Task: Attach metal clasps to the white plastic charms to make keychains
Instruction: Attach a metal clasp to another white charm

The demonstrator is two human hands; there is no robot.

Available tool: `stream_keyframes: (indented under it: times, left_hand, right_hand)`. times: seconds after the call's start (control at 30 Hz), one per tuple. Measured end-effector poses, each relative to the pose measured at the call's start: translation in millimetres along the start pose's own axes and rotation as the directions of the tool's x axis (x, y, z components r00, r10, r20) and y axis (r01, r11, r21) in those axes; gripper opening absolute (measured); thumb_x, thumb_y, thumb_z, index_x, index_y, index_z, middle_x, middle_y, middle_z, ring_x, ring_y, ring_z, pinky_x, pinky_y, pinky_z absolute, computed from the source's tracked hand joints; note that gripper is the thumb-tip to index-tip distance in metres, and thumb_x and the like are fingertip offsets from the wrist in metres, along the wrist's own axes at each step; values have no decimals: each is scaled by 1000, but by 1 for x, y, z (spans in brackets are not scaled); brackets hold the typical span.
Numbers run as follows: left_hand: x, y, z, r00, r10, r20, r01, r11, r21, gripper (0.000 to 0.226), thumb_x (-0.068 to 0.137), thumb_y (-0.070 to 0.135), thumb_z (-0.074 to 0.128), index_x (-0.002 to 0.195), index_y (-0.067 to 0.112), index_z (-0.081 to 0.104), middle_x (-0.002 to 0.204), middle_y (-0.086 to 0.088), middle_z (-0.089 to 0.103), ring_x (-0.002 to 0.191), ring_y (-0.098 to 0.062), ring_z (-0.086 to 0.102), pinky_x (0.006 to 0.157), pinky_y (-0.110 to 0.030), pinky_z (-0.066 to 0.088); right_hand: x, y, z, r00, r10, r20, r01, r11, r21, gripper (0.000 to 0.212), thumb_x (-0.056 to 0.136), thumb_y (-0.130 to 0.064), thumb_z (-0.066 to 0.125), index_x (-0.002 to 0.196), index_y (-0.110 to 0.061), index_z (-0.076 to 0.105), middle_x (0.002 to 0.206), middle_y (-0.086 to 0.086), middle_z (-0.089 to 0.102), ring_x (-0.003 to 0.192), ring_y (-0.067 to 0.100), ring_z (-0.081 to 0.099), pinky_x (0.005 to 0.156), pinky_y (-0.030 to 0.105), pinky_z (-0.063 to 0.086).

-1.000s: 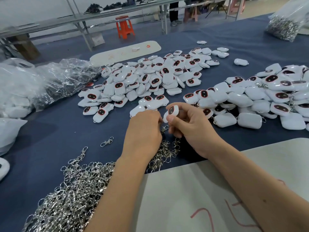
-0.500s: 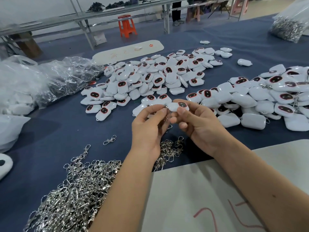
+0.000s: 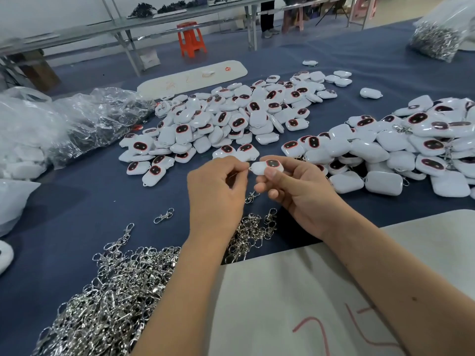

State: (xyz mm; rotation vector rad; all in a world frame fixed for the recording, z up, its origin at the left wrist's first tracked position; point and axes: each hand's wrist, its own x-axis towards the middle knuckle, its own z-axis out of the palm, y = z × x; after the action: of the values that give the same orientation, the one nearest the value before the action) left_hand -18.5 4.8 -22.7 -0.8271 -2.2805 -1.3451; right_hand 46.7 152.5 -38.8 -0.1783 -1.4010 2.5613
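I see a blue cloth-covered table [image 3: 64, 217]. On it: two heaps of white charms, centre [image 3: 226, 124] and right [image 3: 401, 147], a big pile of metal clasps [image 3: 108, 299] near left, one loose clasp [image 3: 163, 216], clear plastic bags [image 3: 72, 119] far left, a white sheet with red marks [image 3: 295, 304] near me, a bag of clasps [image 3: 437, 39] far right.

Bright even overhead light, soft shadows, wide-angle bending at edges, slight far-background blur

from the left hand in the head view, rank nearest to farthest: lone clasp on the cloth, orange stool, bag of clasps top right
1. lone clasp, just left of the left hand.
2. orange stool, far behind, on the floor.
3. bag of clasps, far right corner.
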Motion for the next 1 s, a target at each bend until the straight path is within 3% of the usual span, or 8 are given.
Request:
stream_keyframes:
  times: [0.23, 0.33, 0.4, 0.47, 0.57, 0.77, 0.9, 1.0]
  left_hand:
    - [3, -6, -5, 984, 59, 170, -89, 980, 176, 15, 88, 9, 68, 90, 17, 80, 83, 2, 74, 82, -23, 67, 77, -45, 54]
    - [2, -4, 0, 973, -224, 51, 230, 953, -199, 19, 86, 2, 77, 87, 21, 79, 82, 5, 77, 81, -14, 72, 82, -34, 59]
    - [1, 3, 6, 871, -474, 132, 448, 652, -612, 19, 87, -3, 75, 89, 15, 78, 81, -4, 78, 75, -15, 72, 75, -27, 59]
    - [0, 10, 10, 776, -552, 306, 538, 326, -777, 16, 90, -5, 70, 91, 9, 76, 80, -9, 77, 70, -16, 69, 67, -22, 55]
    - [-1, 15, 14, 729, -561, 391, 563, 167, -809, 14, 91, -4, 68, 93, 8, 74, 83, -11, 76, 72, -20, 61, 70, -25, 50]
    - [-1, 9, 8, 887, -433, 163, 410, 571, -711, 17, 85, -6, 76, 83, 10, 75, 84, -11, 77, 79, -21, 72, 79, -36, 60]
    - [2, -7, -3, 990, -123, 73, 137, 962, -236, 21, 84, -2, 77, 79, 19, 75, 78, 3, 75, 75, -22, 70, 75, -41, 58]
    - [0, -8, -2, 992, 71, 108, -75, 997, 28, 18, 83, 1, 70, 82, 18, 75, 79, 8, 72, 78, -16, 68, 73, -42, 55]
  right_hand:
    - [-1, 6, 2, 999, -46, -15, 43, 987, -156, 21, 99, 2, 62, 120, 1, 61, 81, 15, 72, 69, 22, 74, 55, 20, 54]
    - [-2, 1, 3, 999, -49, 2, 49, 997, -62, 37, 92, -7, 67, 128, 3, 59, 85, 13, 73, 73, 19, 75, 57, 17, 54]
    - [-3, -3, 3, 999, -39, 34, 38, 999, 22, 39, 89, -11, 66, 126, -1, 61, 85, 10, 75, 74, 15, 76, 56, 15, 53]
    - [-3, -5, 1, 997, -31, 69, 25, 995, 94, 34, 90, -12, 64, 124, -5, 64, 86, 8, 76, 75, 12, 77, 56, 13, 54]
    - [-3, -6, -1, 995, -29, 90, 17, 992, 125, 33, 92, -13, 63, 124, -6, 65, 87, 7, 76, 77, 11, 77, 58, 11, 54]
    - [-2, -5, -4, 997, -4, 81, -6, 993, 117, 34, 89, -16, 67, 122, -7, 67, 87, 9, 75, 76, 13, 76, 58, 14, 55]
    - [-1, -2, -3, 998, -2, 59, -1, 999, 51, 37, 88, -17, 67, 123, -3, 64, 79, 9, 72, 69, 13, 72, 56, 16, 54]
    - [0, 1, -1, 999, -26, 44, 26, 1000, -10, 35, 89, -17, 68, 120, -4, 65, 77, 8, 70, 66, 15, 70, 56, 18, 54]
